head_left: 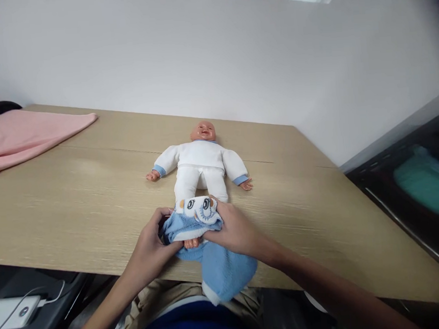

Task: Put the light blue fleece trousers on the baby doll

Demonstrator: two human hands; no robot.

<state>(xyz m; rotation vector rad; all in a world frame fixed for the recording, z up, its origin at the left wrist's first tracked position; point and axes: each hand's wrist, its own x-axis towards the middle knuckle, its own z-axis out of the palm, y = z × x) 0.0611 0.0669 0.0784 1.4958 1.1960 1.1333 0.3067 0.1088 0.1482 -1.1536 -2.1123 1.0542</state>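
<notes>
Blue knit garment (215, 265), white trim and a cartoon face with eyes on the bunched top part, sits at the near edge of the counter (75, 204) over the feet of a baby doll (200, 163). Lower part of the garment hangs off the counter edge toward the person's lap. One bare doll foot pokes out under the bunched fabric, between the two hands.

Left hand (150, 249): fingers curled, pinching the left side of the garment's bunched opening. Right hand (235, 228): closed over the right side of the same opening, thumb on top near the printed face. Both hands are gripping the fabric, just beside each other.

Doll lies on its back, head away from the person, arms spread out, wearing a white suit with blue cuffs. Legs point toward the person, lower legs covered by the garment.

Pink cloth (18, 138) lies flat at the far left of the counter, well apart from the doll. White power bank (12, 312) with a cable sits on a dark surface below the counter, lower left. White wall behind. Dark frame with something teal at right, blurred, cannot tell what.
</notes>
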